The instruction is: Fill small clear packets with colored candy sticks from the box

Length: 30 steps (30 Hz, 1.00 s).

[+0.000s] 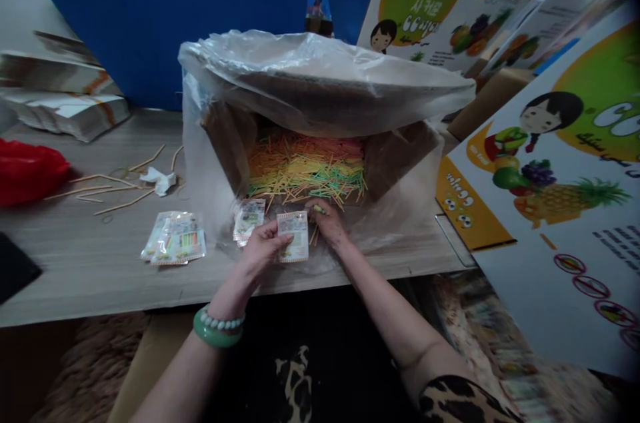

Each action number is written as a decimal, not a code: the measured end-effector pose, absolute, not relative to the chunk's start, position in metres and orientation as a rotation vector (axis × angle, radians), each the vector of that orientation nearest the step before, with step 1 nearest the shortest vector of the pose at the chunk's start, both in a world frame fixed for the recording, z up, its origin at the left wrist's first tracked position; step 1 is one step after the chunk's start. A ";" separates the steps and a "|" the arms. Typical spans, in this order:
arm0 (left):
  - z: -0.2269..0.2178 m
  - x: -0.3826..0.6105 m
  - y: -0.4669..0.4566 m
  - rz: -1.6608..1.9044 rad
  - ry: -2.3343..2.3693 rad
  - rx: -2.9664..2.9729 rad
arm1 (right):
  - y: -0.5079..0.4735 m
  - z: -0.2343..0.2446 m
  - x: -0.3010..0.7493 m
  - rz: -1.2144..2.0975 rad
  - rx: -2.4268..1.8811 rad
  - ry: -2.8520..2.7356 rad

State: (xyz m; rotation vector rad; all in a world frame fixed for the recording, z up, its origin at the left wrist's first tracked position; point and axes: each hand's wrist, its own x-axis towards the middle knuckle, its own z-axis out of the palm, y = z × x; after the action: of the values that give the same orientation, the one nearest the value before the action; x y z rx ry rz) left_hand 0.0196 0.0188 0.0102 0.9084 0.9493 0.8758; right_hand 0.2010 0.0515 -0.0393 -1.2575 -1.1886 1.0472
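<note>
My left hand [264,248] pinches a small printed plastic packet [299,238] in front of the open box. Just right of it, my right hand [327,222] is closed around a few thin coloured sticks [316,208], partly hidden by the fingers. Behind both hands lies a heap of thin sticks [305,166] in orange, yellow and green, inside a cardboard box [227,143] lined with clear plastic. Several more packets [249,215] are stacked beside my left hand. Another small pile of packets [180,240], with coloured sticks showing through, rests farther left on the table.
Loose pale sticks and rubber bands [117,184] lie on the table [115,286] at left, near a crumpled white scrap [159,180] and a red bag [30,173]. Stacked flat cartons [65,110] stand at back left. Large printed cartons [550,163] rise on the right.
</note>
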 end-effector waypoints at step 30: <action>0.005 0.021 0.025 0.974 1.196 1.225 | 0.042 0.045 0.142 1.004 -0.916 -0.922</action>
State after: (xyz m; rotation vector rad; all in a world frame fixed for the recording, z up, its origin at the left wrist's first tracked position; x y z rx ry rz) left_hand 0.0214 0.0247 0.0046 1.2248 1.1956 0.9741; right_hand 0.1421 0.0417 0.0452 -0.9157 -0.9225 1.0040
